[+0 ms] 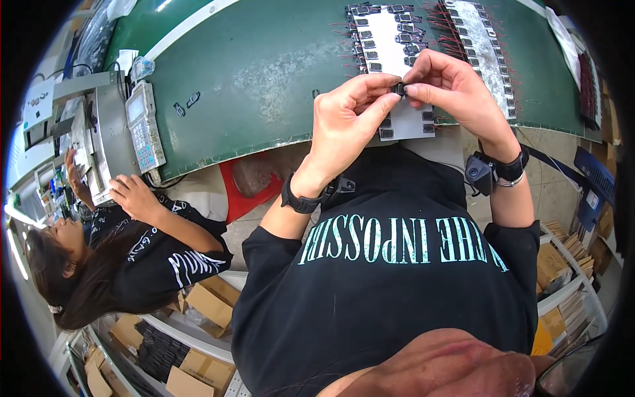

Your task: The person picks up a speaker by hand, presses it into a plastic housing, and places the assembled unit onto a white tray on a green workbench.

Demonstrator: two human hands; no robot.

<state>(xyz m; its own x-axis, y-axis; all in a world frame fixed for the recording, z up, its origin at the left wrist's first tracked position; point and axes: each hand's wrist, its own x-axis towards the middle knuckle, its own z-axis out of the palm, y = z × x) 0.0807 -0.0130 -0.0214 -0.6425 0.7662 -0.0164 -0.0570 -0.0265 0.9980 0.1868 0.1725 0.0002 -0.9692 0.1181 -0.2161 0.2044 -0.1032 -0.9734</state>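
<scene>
Above the near edge of the green worktable, both my hands meet at a small black rectangular part (pixel 399 88). My left hand (pixel 345 126) pinches it between thumb and fingertips on one side. On the other side my right hand (pixel 456 91) is closed, its thumb and index finger pressed to the same part. The fingertips hide most of its shape. Beneath my hands lies a white strip (pixel 387 36) with similar black parts in columns along both its long edges. Some of these have thin red wires sticking outward.
To the right lies a second strip (pixel 486 46) of black parts with red wires. Two loose black parts (pixel 192 100) rest on the green tabletop (pixel 251 66) at left. Beyond them, a co-worker's hand (pixel 135 197) is at a machine with a keypad (pixel 142 126). Cardboard boxes (pixel 210 306) fill shelves behind.
</scene>
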